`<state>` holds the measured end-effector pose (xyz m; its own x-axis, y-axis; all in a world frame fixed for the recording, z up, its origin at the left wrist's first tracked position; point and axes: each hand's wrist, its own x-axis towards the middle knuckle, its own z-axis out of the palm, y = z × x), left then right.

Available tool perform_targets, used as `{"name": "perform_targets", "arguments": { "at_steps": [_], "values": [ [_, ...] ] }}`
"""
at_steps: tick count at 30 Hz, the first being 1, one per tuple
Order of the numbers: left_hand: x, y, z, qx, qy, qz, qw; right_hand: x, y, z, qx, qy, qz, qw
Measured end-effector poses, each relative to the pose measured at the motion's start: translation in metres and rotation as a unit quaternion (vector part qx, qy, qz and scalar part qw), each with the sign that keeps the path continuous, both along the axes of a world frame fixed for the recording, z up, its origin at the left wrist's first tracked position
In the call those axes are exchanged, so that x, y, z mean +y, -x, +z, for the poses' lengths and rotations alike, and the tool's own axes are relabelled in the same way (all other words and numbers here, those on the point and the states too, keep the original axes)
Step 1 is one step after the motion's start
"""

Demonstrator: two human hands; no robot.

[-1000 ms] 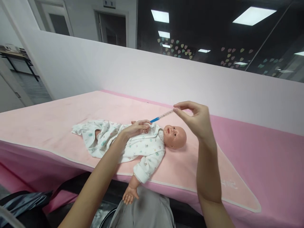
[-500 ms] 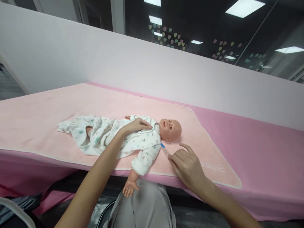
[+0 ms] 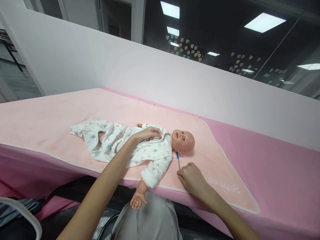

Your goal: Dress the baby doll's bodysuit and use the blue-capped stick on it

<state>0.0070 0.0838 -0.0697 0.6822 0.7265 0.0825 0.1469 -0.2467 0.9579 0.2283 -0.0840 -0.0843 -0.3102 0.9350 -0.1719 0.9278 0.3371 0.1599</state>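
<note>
A baby doll (image 3: 183,141) lies on its back, head to the right, in a white printed baby top (image 3: 156,151). My left hand (image 3: 148,134) rests on its chest, fingers pinched at the top's front edge near the collar. Low beside the doll's head, my right hand (image 3: 192,177) is closed on one end of a slim thermometer (image 3: 178,161). The blue end of that thermometer points away from me, close to the doll's neck and shoulder. One doll arm (image 3: 139,196) hangs over the table's near edge.
A peach mat (image 3: 120,103) with a white border lies under the doll on a pink table cover (image 3: 282,160). Behind stands a low white wall (image 3: 160,73) with a dark window above. My knees in grey trousers (image 3: 147,220) are below the edge.
My right hand's raised index finger has curled in. The thermometer has swung more upright, its blue end now nearer the doll's head. My left hand stays on the chest; the view has shifted slightly.
</note>
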Motion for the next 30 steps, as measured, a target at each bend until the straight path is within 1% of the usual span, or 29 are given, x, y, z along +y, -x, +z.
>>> {"name": "perform_targets", "arguments": {
  "at_steps": [2,5,6,8,10,11,14,17,20,23,25,27,30],
  "values": [
    [0.002,0.001,-0.002,-0.010,0.004,0.004,1.000,0.004,0.002,0.012,0.012,0.019,0.011,1.000],
    [0.004,0.001,-0.005,-0.017,0.017,0.010,1.000,0.022,0.006,0.028,0.106,0.030,0.055,0.992],
    [0.004,0.001,-0.005,-0.019,0.021,0.011,1.000,0.031,0.010,0.031,0.142,0.016,0.059,0.988],
    [0.004,0.001,-0.006,-0.023,0.025,0.013,0.999,0.051,0.020,0.034,0.199,-0.050,0.035,0.978],
    [0.004,0.001,-0.008,-0.028,0.022,0.018,0.999,0.071,0.033,0.033,0.232,-0.125,0.018,0.964],
    [0.005,0.001,-0.008,-0.031,0.020,0.021,0.999,0.080,0.040,0.030,0.240,-0.148,0.020,0.959],
    [0.008,0.001,-0.012,-0.044,0.020,0.037,0.998,0.101,0.054,0.021,0.246,-0.161,0.021,0.956],
    [0.011,0.001,-0.015,-0.068,0.036,0.048,0.996,0.111,0.058,0.012,0.280,-0.165,0.030,0.945],
    [0.013,0.001,-0.016,-0.096,0.047,0.048,0.993,0.112,0.060,0.004,0.341,-0.214,0.054,0.914],
    [0.010,0.000,-0.013,-0.097,0.048,0.062,0.992,0.111,0.062,-0.004,0.389,-0.300,0.072,0.868],
    [0.008,-0.001,-0.011,-0.081,0.039,0.071,0.993,0.113,0.061,-0.011,0.388,-0.368,0.099,0.839],
    [0.006,0.000,-0.009,-0.066,0.032,0.069,0.995,0.117,0.058,-0.018,0.356,-0.437,0.156,0.811],
    [0.006,0.000,-0.008,-0.052,0.030,0.056,0.997,0.124,0.053,-0.027,0.285,-0.518,0.265,0.762]
  ]
}}
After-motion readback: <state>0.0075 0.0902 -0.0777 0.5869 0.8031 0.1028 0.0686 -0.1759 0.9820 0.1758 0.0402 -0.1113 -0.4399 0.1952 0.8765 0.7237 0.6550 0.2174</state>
